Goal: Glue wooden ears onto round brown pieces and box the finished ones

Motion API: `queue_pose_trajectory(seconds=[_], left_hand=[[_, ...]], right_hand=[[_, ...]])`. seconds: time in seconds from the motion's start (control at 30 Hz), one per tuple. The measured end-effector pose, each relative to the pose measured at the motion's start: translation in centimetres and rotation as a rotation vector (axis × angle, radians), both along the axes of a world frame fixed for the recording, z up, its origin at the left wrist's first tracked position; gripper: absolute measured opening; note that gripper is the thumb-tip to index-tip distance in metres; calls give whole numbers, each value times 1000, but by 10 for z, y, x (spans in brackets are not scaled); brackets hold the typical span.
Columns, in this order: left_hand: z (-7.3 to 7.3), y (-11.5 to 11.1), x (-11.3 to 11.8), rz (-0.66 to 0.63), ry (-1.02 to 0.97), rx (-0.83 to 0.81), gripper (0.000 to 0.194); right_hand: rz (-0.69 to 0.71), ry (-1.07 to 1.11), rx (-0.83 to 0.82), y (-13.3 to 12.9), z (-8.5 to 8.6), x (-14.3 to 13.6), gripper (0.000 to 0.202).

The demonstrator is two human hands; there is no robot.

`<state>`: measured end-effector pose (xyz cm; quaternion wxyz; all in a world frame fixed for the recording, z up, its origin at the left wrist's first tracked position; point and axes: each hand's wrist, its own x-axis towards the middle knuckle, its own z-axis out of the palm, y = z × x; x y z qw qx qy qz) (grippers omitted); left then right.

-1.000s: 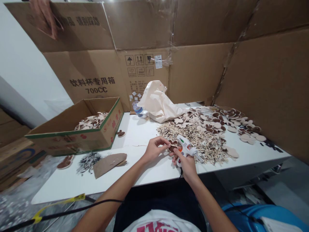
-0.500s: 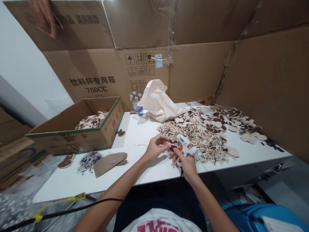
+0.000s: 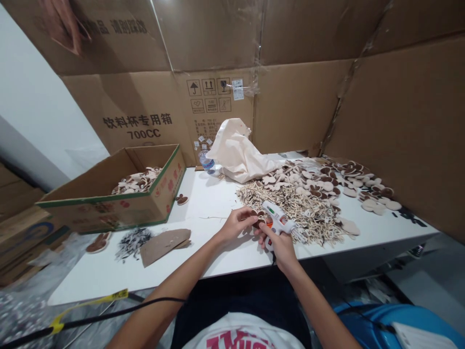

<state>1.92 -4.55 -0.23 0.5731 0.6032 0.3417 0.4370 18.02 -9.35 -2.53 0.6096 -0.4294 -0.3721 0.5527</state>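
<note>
While the left hand (image 3: pixel 235 226) is nearly closed, thumb and curled fingers pinching one side of a small brown felt piece with rounded lobes (image 3: pixel 259 219), the right hand (image 3: pixel 281 246) wraps the handle of a white glue gun with a green mark and orange near its nozzle (image 3: pixel 276 219); the right hand's fingertips also reach the felt piece, whose place is between the two hands, just above the white flat-topped table (image 3: pixel 221 259); a pale strand lies across it.

Just beyond the gun, a tangled heap of cream cords with dark bits (image 3: pixel 286 206) covers the tabletop; behind it and to its right, brown and cream felt shapes (image 3: pixel 308 180) lie piled.

Farther back, a crumpled cream cloth (image 3: pixel 238 152) stands up in folds beside a clear plastic bottle with a blue label (image 3: pixel 208 163); to the left, an open cardboard box with green edging (image 3: pixel 105 213) contains more felt shapes; near its right side lies a small brown-and-cream felt shape (image 3: pixel 182 199); in front of the box are dark shredded scraps (image 3: pixel 132 242) and a flat brown cardboard piece (image 3: pixel 164 245); another person's hand (image 3: pixel 65 26), blurred, hangs at upper left.
</note>
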Motion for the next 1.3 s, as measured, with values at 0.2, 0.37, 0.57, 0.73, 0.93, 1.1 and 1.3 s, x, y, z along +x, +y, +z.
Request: queue_pose_trajectory(seconds=[0.2, 0.37, 0.57, 0.73, 0.93, 1.1, 1.3], left_hand=[[1, 0, -2, -12, 7, 4, 36], [5, -2, 0, -8, 1, -34, 39], [3, -1, 0, -13, -10, -46, 38], [2, -2, 0, -20, -12, -58, 41], [2, -2, 0, -39, -14, -71, 42], [0, -1, -1, -14, -7, -41, 39], [3, -2, -2, 11, 1, -31, 40]], right_hand=[[15, 12, 2, 0, -1, 0, 51], [23, 5, 5, 0, -3, 1, 51], [7, -27, -10, 0, -1, 1, 55], [10, -34, -4, 0, -1, 1, 54], [1, -44, -1, 0, 1, 1, 54], [11, -50, -2, 0, 0, 1, 55], [-12, -16, -14, 1, -3, 0, 54]])
